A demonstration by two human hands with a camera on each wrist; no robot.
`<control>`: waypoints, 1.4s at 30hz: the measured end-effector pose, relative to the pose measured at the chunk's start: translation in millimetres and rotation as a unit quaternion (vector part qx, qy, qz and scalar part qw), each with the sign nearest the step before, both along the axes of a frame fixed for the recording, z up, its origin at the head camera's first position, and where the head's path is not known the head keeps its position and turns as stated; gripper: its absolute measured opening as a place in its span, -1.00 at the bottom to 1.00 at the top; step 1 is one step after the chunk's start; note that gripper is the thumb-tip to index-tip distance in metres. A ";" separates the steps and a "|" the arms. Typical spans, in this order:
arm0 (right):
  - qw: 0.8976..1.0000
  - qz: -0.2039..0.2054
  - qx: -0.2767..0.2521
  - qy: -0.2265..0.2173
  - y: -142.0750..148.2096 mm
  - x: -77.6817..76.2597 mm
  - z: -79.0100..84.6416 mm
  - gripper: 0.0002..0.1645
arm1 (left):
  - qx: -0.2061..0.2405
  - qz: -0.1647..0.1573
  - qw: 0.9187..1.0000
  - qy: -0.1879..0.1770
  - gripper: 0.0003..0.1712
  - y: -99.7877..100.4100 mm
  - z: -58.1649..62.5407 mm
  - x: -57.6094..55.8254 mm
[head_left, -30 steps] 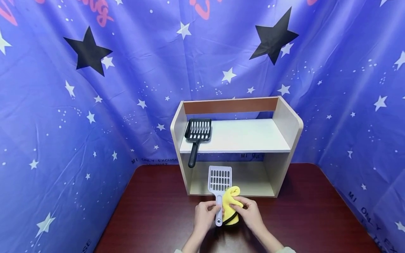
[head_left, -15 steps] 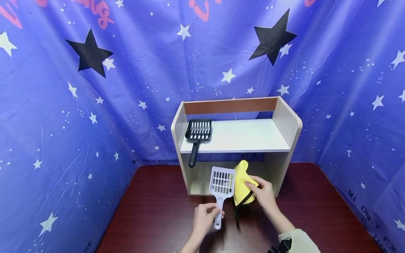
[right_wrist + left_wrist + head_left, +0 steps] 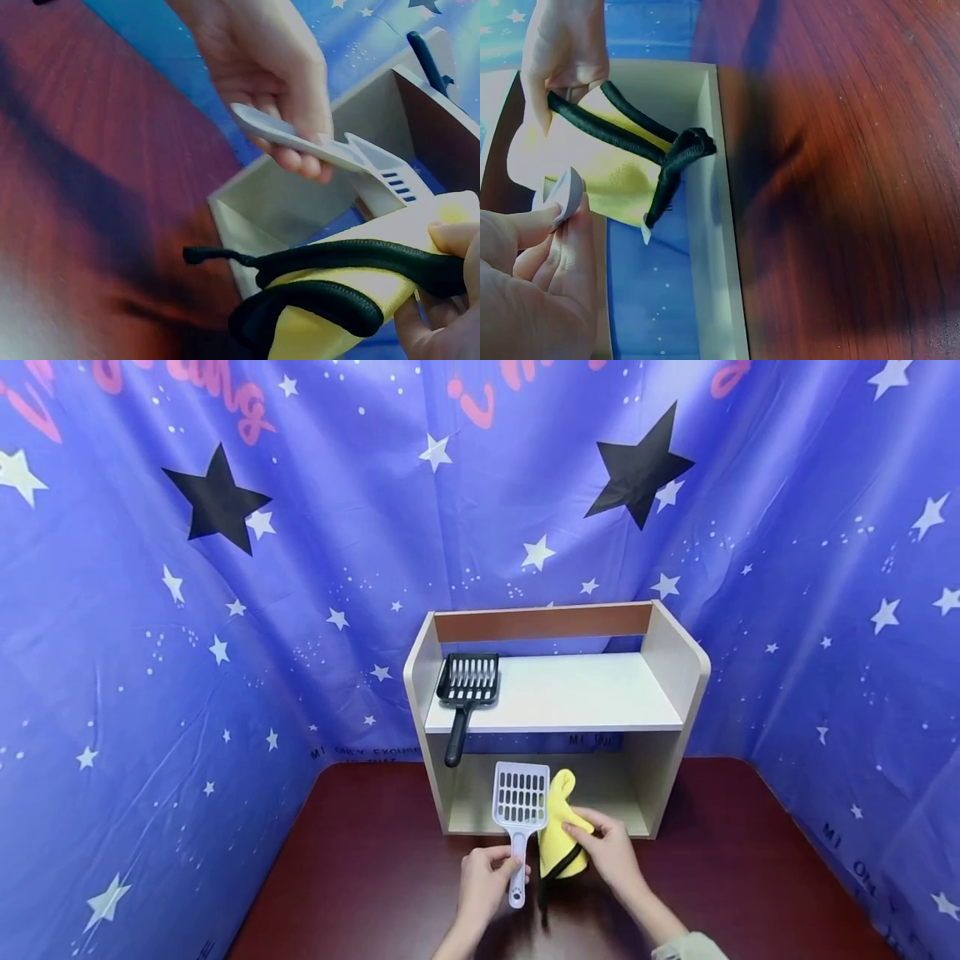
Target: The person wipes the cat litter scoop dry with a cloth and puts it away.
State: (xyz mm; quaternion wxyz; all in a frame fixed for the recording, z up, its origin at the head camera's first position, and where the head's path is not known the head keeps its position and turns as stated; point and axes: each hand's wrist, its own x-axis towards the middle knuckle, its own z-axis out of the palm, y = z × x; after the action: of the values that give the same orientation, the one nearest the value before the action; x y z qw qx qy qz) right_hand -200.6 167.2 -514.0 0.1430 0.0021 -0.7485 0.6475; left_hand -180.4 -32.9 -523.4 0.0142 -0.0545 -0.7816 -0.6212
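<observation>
My left hand [image 3: 486,881] pinches the handle of a pale grey slotted litter scoop [image 3: 521,795], held up with its slotted head toward the shelf. Just to its right, my right hand [image 3: 609,852] grips a folded yellow cloth [image 3: 558,839] with black edging. In the head view the cloth's left edge lies close behind the scoop; whether they touch I cannot tell. The left wrist view shows the black trim [image 3: 615,135] bunched at one end of the cloth. From the right wrist, the scoop's handle [image 3: 285,135] sits between left thumb and fingers.
A two-tier shelf unit [image 3: 667,777] stands behind the hands on a dark red wooden table [image 3: 360,877]. On its upper board lies a black slotted scoop [image 3: 468,681], its handle jutting over the front edge. A blue star-patterned curtain [image 3: 300,610] surrounds the table.
My right hand moved the cloth off the scoop's handle, up and to the right, then partly back toward the scoop. The left hand keeps its hold on the scoop, which shifted only slightly.
</observation>
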 end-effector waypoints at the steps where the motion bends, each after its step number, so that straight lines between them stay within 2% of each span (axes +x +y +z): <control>1: 1.000 -0.005 -0.004 -0.004 -2.5 2.3 -2.8 -0.65 | -0.001 0.004 1.000 0.001 -0.86 0.1 -1.0 -0.2; 5: 0.999 -0.016 -0.028 -0.024 -14.0 13.3 -13.7 -0.64 | -0.019 0.016 1.000 0.001 -0.88 0.0 -4.0 0.8; 8: 0.999 -0.019 -0.034 -0.016 -22.8 18.6 -17.7 -0.65 | -0.051 0.034 0.998 0.018 -0.89 1.2 -2.9 -1.3; 13: 1.000 -0.006 -0.017 0.019 -32.0 18.8 -15.7 -0.72 | -0.120 0.059 0.989 0.065 -0.92 6.3 5.3 -8.2; 18: 1.000 -0.002 -0.015 0.001 -25.8 20.7 -12.1 -0.71 | -0.144 0.067 0.985 0.070 -0.92 5.1 10.5 -9.6; 22: 1.000 0.010 -0.016 0.008 -10.0 24.3 -5.9 -0.70 | -0.121 0.052 0.989 0.064 -0.90 -0.8 18.7 -9.6; 30: 0.997 0.067 0.007 0.027 31.7 33.8 5.2 -0.73 | -0.081 0.022 0.994 0.073 -0.90 -16.0 32.1 1.3; 37: 0.993 0.110 0.031 0.027 67.3 44.0 10.5 -0.78 | -0.028 -0.004 0.997 0.079 -0.89 -24.3 55.1 10.0; 39: 0.991 0.133 0.029 0.019 77.5 46.6 8.8 -0.77 | -0.023 -0.012 0.996 0.083 -0.88 -24.0 62.7 11.2; 42: 0.982 0.186 -0.007 -0.003 90.4 48.6 4.7 -0.70 | -0.022 -0.017 0.995 0.095 -0.88 -21.4 74.6 8.7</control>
State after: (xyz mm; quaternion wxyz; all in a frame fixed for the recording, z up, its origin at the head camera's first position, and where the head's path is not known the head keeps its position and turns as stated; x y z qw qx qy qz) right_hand -151.9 257.7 -509.3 0.0176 0.1386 -0.7310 0.6679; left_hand -171.7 -54.3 -448.8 0.0767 -0.1274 -0.7891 -0.5960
